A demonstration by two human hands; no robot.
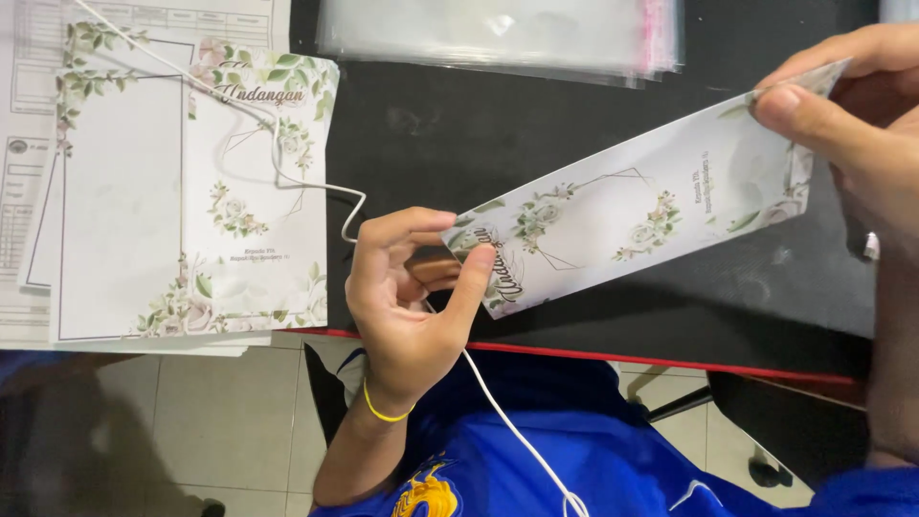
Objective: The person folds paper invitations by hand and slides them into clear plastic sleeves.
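Two hands hold one folded card [632,225] between them, above the black tabletop [431,134]; the card is long and narrow, white, printed with pale roses and green leaves at its ends and thin angular line frames in its middle, with dark script lettering near its lower left end; it slants upward from left to right. The left hand [407,297] pinches the lower left end, thumb on the printed face and fingers [402,228] curled behind it; a yellow band [383,412] circles that wrist. The right hand [852,115] grips the upper right end, thumb pressed on top and fingers closed behind it. Left of the hands lies a stack of flat cards [191,201] with the same floral print, resting on white printed sheets [29,115]; a white cord [316,187] trails across the stack and down past the left hand. Near the tabletop's far edge sits a pile of clear plastic sleeves [498,33]; a red strip [670,361] lines the near edge.
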